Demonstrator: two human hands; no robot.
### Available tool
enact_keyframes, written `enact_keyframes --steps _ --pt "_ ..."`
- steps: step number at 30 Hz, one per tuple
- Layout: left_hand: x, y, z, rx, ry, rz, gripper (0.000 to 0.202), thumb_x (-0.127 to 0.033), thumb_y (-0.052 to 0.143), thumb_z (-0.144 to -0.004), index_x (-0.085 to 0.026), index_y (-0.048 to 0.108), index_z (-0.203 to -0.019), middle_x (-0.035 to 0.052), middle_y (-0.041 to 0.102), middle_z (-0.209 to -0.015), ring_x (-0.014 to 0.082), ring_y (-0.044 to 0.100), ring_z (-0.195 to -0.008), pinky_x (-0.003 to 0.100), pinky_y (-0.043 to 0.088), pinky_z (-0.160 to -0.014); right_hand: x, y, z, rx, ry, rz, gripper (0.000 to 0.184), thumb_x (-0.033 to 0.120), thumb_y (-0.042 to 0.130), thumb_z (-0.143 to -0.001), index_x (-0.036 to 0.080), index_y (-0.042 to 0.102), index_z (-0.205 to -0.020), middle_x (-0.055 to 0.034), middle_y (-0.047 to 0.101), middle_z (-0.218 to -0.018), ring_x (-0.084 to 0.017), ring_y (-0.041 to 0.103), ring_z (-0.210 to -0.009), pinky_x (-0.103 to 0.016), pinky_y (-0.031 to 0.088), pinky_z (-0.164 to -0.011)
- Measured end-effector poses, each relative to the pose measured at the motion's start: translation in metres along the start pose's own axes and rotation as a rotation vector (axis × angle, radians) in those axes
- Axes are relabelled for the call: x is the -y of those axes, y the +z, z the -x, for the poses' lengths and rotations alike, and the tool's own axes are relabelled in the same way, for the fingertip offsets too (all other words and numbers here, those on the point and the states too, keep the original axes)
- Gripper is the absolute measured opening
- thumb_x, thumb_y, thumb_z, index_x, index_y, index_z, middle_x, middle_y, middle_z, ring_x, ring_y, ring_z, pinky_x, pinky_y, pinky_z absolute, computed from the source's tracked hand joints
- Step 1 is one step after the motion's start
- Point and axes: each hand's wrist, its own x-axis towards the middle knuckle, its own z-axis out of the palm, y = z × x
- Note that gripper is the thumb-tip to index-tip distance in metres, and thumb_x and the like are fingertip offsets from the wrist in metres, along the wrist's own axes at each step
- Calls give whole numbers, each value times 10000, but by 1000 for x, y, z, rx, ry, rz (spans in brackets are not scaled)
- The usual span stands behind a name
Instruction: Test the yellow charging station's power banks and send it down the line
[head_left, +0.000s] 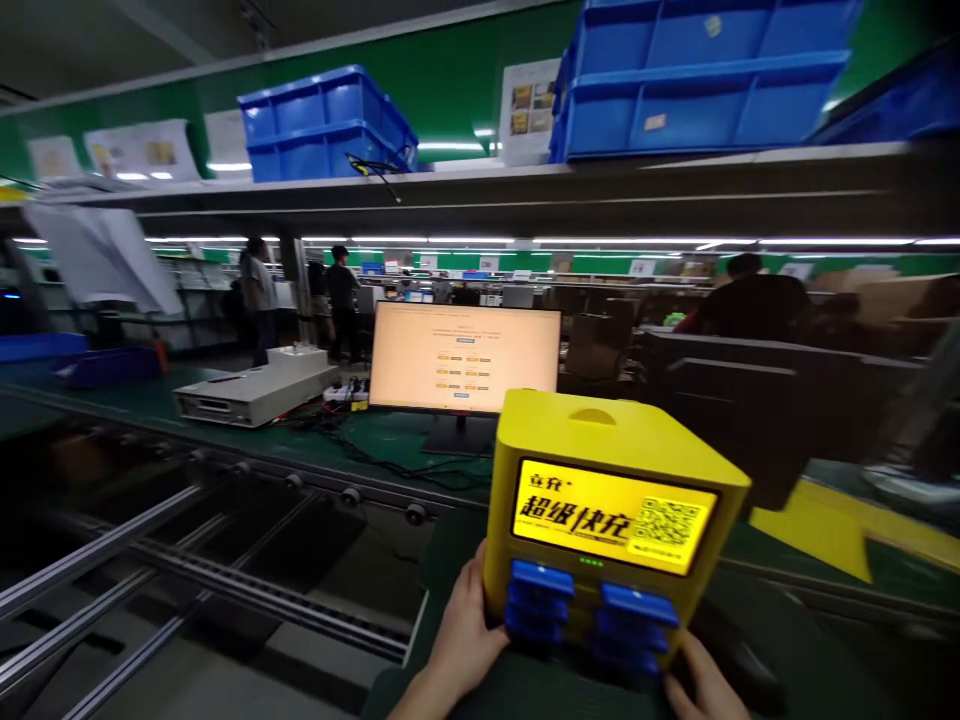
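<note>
A yellow power bank rental station [615,430] is gripped between my two hands, with its lit screen [611,515] facing me. The screen shows large dark Chinese lettering and a QR code on yellow. Below it, blue power banks [540,590] fill two columns of slots, and small green lights glow above them. My left hand [469,625] is closed on the lower left side of the station. At the lower right corner, my right hand [705,680] holds the other side, its fingers partly hidden. Whether the station's base rests on the dark green surface, I cannot tell.
Behind the station stands a lit monitor [465,355]. A grey-white instrument [255,385] and tangled cables [375,455] lie left on the bench. Metal conveyor rails [112,550] run at lower left. Blue crates [322,120] sit on the overhead shelf. Several people are in the background.
</note>
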Motion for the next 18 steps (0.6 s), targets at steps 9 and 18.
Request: enact_keyframes --steps 9,18 --pt "6 3 -9 14 12 -37 717 -255 580 -716 -168 276 -1360 115 384 -1363 259 367 -1262 397 301 -1064 35 -1 5 -31 -4 -50 484 207 402 -714 161 481 -1189 -103 550 -1226 -237 479 -1180 -385 343 -1034" --pt "3 0 -9 53 -45 -63 761 -346 565 -756 -170 196 -1398 121 321 -1404 273 353 -1272 395 346 -1034 33 -3 5 3 -37 -72 474 177 374 -771 148 437 -1240 -108 508 -1269 -218 458 -1195 -383 313 -1054"
